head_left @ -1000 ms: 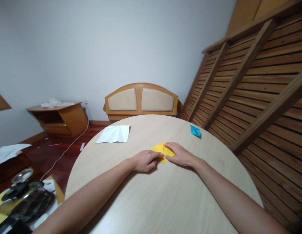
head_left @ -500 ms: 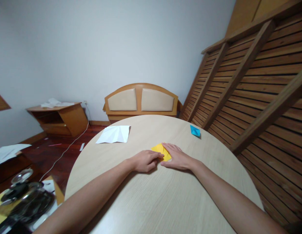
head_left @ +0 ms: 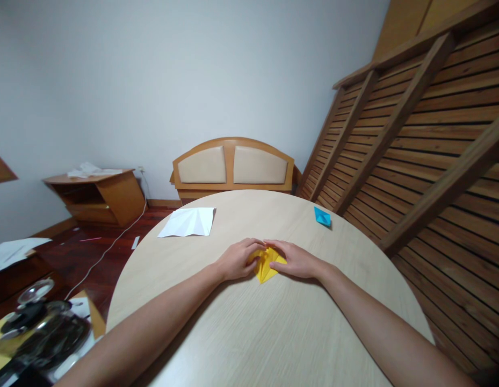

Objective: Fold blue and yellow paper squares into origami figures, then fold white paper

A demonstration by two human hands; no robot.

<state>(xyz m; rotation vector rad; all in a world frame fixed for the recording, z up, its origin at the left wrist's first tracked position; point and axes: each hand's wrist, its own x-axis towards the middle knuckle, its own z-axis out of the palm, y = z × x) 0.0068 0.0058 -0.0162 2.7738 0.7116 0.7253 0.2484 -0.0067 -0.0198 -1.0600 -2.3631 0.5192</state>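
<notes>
Left hand: left hand [head_left: 236, 260] lies flat, fingers pressing the left part of the yellow paper [head_left: 266, 267].
Right hand: right hand [head_left: 294, 260] presses the paper's right part; fingertips of both hands meet above it.
Yellow paper: folded, flat on the round table [head_left: 273, 328], its point toward the person.
Farther off: white sheet [head_left: 188, 221] far left, blue paper [head_left: 322, 216] far right.
Writing: none readable.

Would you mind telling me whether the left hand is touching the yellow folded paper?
Touching. The head view shows the left hand with fingers resting on the yellow folded paper, covering its left edge.
</notes>
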